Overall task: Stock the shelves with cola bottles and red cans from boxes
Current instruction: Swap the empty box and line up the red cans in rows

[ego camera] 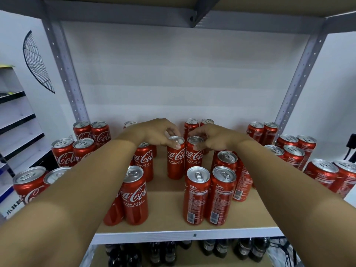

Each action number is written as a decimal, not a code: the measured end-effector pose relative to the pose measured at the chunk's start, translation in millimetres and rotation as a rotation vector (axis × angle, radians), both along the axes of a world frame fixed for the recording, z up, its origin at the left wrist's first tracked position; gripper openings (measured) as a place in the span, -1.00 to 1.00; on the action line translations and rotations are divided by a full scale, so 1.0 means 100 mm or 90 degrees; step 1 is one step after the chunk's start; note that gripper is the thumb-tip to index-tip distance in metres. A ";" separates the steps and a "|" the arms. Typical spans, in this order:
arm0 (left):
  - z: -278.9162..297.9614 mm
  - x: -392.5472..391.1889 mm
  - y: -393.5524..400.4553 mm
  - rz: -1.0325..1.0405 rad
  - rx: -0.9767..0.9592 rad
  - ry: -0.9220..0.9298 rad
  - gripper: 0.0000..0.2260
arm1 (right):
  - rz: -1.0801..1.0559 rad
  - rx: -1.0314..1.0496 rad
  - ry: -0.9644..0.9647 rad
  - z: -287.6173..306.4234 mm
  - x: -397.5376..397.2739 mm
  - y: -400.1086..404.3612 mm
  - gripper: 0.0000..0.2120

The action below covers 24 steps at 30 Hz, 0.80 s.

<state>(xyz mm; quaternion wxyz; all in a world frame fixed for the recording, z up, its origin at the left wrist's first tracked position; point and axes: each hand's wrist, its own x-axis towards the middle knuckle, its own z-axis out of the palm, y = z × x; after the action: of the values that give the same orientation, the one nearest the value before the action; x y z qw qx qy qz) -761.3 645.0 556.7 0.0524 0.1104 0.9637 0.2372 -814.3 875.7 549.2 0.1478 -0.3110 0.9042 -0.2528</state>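
A metal shelving unit (69, 78) with grey perforated uprights frames the view; its shelf board (167, 201) is flat, matte, tan fibreboard edged by a pale metal front rail (173, 237). Slim red cans with glossy sides and brushed silver tops stand upright in pairs all over the board.

Taking the front rail as the landmark: just behind it stand two cans (209, 195) with their barcoded backs turned outward, and to their left a can (134, 195) showing its white script logo. Further back from the rail, about mid-depth, two cans stand side by side and touching. The left hand (159, 133) curls over the left can (175, 158), thumb and fingertips pinching its rim. The right hand (210, 136) grips the right can (194, 153) the same way, fingers bent round its top. Both cans appear to rest on the board.

Below the rail, on the lower shelf, dark cola bottles (221, 249) with black caps stand in rows, blurred and dim.

Left of the unit, beyond its upright, a black wire fan guard (37, 62) hangs on the white wall.
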 end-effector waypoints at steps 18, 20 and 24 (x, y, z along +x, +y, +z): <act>-0.08 0.10 0.06 0.018 -0.027 0.001 -0.44 | 0.005 -0.008 0.068 -0.02 0.21 0.04 -0.37; -0.07 0.14 0.07 0.019 -0.044 0.014 -0.39 | 0.012 -0.006 0.099 0.01 0.28 0.09 -0.39; 0.05 0.33 0.22 -0.012 -0.070 0.162 -0.50 | 0.003 -0.044 0.177 0.10 0.51 0.25 -0.58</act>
<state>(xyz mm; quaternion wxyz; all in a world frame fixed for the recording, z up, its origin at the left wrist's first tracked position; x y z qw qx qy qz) -727.9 667.2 561.8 -0.0619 0.1454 0.9730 0.1680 -763.8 900.2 559.4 0.0109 -0.3498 0.9060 -0.2380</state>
